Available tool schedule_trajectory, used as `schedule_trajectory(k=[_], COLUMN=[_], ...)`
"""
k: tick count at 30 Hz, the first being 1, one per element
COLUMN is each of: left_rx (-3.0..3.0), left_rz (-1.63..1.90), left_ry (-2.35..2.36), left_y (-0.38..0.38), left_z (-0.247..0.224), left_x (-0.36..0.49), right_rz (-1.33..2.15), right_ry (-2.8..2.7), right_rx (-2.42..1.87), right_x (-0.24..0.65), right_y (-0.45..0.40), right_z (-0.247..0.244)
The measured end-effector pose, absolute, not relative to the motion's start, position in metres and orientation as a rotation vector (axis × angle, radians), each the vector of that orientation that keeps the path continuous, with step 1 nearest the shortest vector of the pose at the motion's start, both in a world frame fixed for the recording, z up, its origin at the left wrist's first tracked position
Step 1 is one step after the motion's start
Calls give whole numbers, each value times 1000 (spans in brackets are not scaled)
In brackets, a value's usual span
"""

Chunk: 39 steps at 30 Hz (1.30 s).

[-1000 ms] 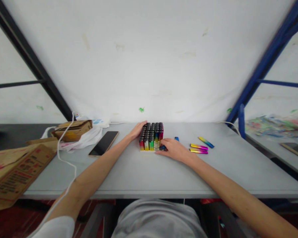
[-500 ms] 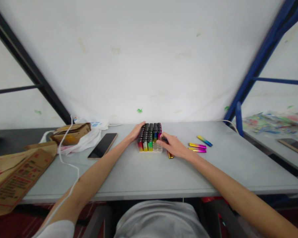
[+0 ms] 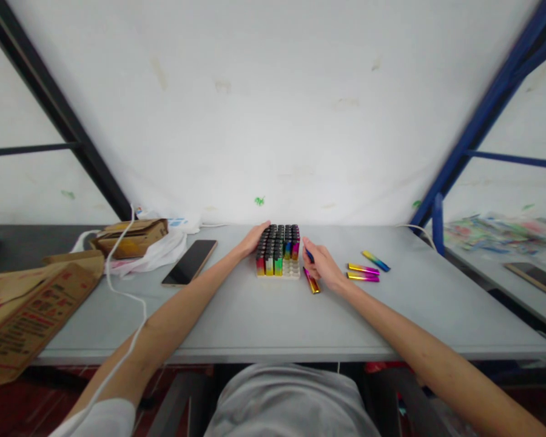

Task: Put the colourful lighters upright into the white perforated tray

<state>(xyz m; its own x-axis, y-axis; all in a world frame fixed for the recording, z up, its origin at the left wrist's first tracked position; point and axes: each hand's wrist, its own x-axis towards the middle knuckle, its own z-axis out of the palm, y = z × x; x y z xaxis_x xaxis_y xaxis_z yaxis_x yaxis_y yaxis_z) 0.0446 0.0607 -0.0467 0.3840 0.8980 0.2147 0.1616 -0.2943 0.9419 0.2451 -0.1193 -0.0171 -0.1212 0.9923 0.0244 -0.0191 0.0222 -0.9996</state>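
Note:
A white tray (image 3: 291, 274) stands on the table, with several rows of upright black-topped lighters (image 3: 269, 264) in it, their bodies red, green, yellow, blue and magenta. Bare slots show at its front right corner. My left hand (image 3: 256, 238) is wrapped against the tray's left side, its fingertips partly hidden behind the lighters. Just off the tray's right side, my right hand (image 3: 323, 264) is closed on a lighter (image 3: 309, 256) with a blue part showing; the fingers cover most of it. Under that hand lies a gold-and-red lighter (image 3: 313, 285).
Two yellow-magenta lighters (image 3: 363, 272) and a yellow-blue one (image 3: 376, 261) lie to the right. On the left are a phone (image 3: 190, 262), a cardboard box (image 3: 131, 238), a white plastic bag and a brown carton (image 3: 40, 309). A white cable (image 3: 142, 303) hangs across my left arm.
My right hand has moved slightly right, away from the tray's front right slots, with a lighter in its fingers. My left hand stays at the tray. The view has shifted a little.

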Motion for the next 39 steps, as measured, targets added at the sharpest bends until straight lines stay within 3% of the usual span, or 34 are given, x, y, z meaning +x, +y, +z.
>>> schedule_trajectory(k=[22, 31, 39], left_rx=[1736, 1751, 1742], left_rz=[1022, 1012, 1025], left_ry=[965, 1004, 1004], left_y=[61, 67, 66], left_z=[-48, -52, -52], left_x=[43, 44, 45], right_rz=[1223, 379, 278], right_ry=[-1303, -1756, -1825], right_rx=[-1063, -1157, -1239], right_x=[245, 254, 258], right_y=[-117, -121, -118], right_z=[-18, -5, -9])
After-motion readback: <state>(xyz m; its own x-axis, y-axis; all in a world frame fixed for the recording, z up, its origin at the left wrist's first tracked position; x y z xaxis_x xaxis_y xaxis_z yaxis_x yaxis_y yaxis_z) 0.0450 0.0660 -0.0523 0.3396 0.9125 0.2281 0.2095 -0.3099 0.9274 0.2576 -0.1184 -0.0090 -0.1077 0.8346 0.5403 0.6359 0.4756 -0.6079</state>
